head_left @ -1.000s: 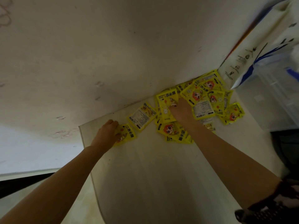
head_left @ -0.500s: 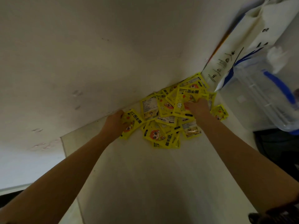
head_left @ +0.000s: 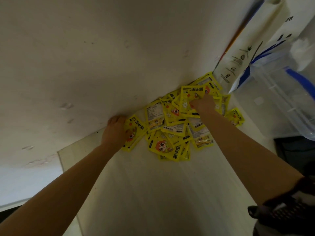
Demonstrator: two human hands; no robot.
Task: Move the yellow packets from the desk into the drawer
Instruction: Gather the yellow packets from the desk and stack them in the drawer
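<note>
left hand (head_left: 114, 132): bare, forearm unsleeved | right hand (head_left: 202, 103): bare | right sleeve (head_left: 286, 206): dark, light-patterned, upper arm only

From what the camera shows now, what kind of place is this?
Probably a home or office corner: a pale desk against a scuffed wall, a printed white bag, a clear storage box. Both hands reach into the yellow packets.

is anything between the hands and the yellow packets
Nothing visible. The left hand already rests on the leftmost packet, and the right hand is on the packets at the top of the pile. The drawer is not in view, so that path cannot be judged.
</note>
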